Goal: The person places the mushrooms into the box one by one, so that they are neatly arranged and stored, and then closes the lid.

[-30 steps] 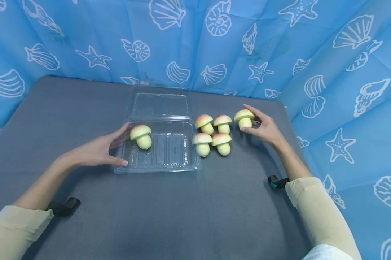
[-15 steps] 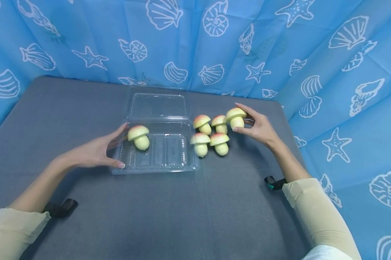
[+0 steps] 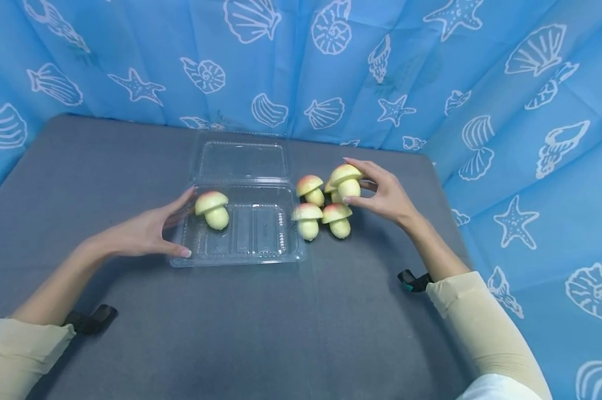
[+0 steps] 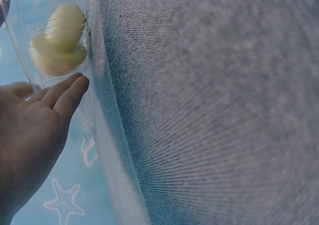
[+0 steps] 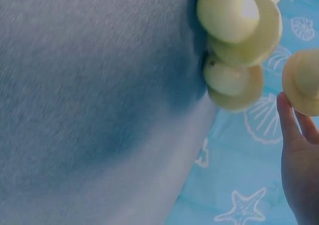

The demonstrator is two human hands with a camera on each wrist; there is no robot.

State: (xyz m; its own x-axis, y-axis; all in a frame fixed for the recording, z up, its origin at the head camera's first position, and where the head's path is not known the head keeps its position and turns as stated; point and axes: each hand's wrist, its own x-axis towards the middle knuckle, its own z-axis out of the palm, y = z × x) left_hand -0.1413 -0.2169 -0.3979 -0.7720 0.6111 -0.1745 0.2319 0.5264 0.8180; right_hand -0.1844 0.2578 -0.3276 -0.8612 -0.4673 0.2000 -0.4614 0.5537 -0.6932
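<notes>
A clear plastic hinged container [image 3: 241,260] lies with its lid folded back, and one yellow mushroom [image 3: 213,211] with a reddish tinge on its cap sits at its left. My left hand [image 3: 146,229] rests at the container's left side, fingers and thumb spread along the edge; the left wrist view shows the fingers [image 4: 70,98] straight beside the wall. My right hand [image 3: 381,191] pinches another mushroom [image 3: 347,182] between thumb and fingers, raised over the loose group. In the right wrist view this mushroom [image 5: 305,80] is upright at the fingertips.
Several like mushrooms [image 3: 308,222] lie close together against the container's right side, the back right one partly hidden by the held mushroom. A grey cloth [image 3: 261,328] covers the table. Behind and to the right hangs a blue curtain [image 3: 281,66] with white shell prints.
My right hand has carried its mushroom leftward, from right of the group to above its back right mushroom. My left hand and the container have stayed in place; the view shifts slightly.
</notes>
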